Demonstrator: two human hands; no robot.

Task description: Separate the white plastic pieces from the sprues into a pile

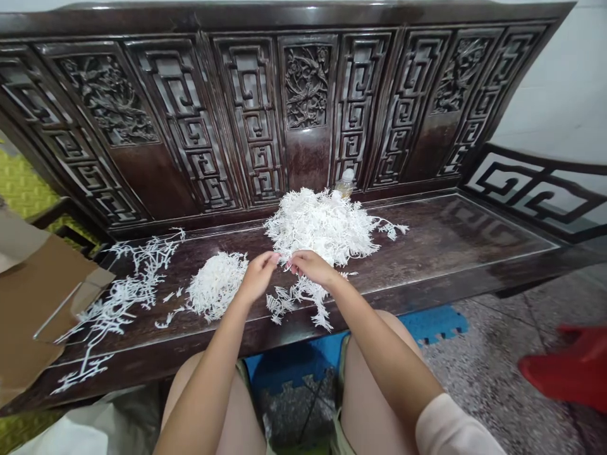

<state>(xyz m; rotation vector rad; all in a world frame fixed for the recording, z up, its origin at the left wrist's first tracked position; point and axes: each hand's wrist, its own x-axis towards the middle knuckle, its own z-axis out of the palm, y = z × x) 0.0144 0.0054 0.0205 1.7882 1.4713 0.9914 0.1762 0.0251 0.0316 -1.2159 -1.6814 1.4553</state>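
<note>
My left hand and my right hand meet at the front of a large heap of white branched plastic-looking pieces. Both are closed in a pinch, fingertips almost touching, on a white branched piece that shows only in part between them. Below my right hand, a white branched cluster spreads toward the bench's front edge. Left of my left hand lies a smaller mound of short white bits. Farther left are white stripped-looking branching stems.
Everything lies on a dark wooden bench seat with a carved backrest. A clear bottle stands behind the heap. A cardboard box is at the left, a red plastic object at the right. Blue mats cover part of the floor.
</note>
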